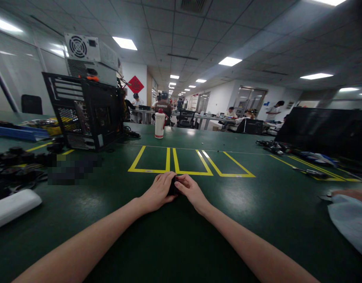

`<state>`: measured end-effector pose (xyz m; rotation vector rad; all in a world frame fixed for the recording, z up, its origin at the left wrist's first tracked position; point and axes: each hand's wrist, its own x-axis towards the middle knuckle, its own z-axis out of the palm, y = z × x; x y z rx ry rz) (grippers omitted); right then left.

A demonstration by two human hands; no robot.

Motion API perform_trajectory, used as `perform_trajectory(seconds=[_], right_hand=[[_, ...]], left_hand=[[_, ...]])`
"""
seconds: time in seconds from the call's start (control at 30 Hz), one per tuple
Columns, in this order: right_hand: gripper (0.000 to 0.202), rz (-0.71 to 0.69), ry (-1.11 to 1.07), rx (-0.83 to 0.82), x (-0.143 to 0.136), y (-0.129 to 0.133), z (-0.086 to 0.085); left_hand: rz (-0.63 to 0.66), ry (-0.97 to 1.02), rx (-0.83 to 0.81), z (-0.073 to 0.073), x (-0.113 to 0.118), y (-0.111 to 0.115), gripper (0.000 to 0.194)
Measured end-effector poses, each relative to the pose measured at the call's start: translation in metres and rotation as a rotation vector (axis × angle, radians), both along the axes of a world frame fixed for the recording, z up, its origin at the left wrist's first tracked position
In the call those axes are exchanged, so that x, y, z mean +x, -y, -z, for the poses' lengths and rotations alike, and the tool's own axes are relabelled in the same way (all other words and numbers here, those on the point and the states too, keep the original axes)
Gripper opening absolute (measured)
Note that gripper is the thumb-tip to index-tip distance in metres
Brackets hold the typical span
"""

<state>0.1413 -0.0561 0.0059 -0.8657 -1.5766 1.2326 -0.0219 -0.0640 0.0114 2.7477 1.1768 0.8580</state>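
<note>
Between my two hands is a small black object (172, 188), mostly covered by fingers, so its kind cannot be made out. My left hand (159, 191) wraps round it from the left, with the thumb along its near side. From the right, the fingers and thumb of my right hand (190, 189) pinch its edge. Both hands are low over the green table (145, 251), just on the near side of several yellow tape outlines (192, 173).
A black computer case (102, 114) with power supplies (92, 51) on top stands at the left, near a white bottle (159, 125). Black cables and parts lie far left, beside a white object (15, 206). Another person's sleeve (350, 220) reaches in from the right.
</note>
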Motion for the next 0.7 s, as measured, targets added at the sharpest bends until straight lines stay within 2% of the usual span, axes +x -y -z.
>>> perform_trajectory(seconds=[0.13,0.37,0.53,0.6,0.7], right_hand=[[0.028,-0.047,0.015,-0.050,0.002,0.002,-0.004],[0.028,-0.128,-0.017,0.037,0.002,0.017,-0.011],[0.016,-0.038,-0.022,0.026,0.000,0.012,-0.007],[0.020,-0.007,-0.004,-0.001,0.000,0.007,-0.006],[0.030,-0.036,0.032,-0.063,0.002,0.003,-0.005]], left_hand=[[-0.004,-0.002,-0.020,-0.003,-0.001,0.002,0.065],[-0.015,-0.005,-0.007,0.000,-0.001,0.002,0.064],[-0.009,-0.005,0.015,0.000,-0.001,0.003,0.062],[-0.010,-0.008,0.010,0.000,-0.001,0.003,0.063],[-0.012,-0.017,0.009,0.000,-0.002,0.003,0.064]])
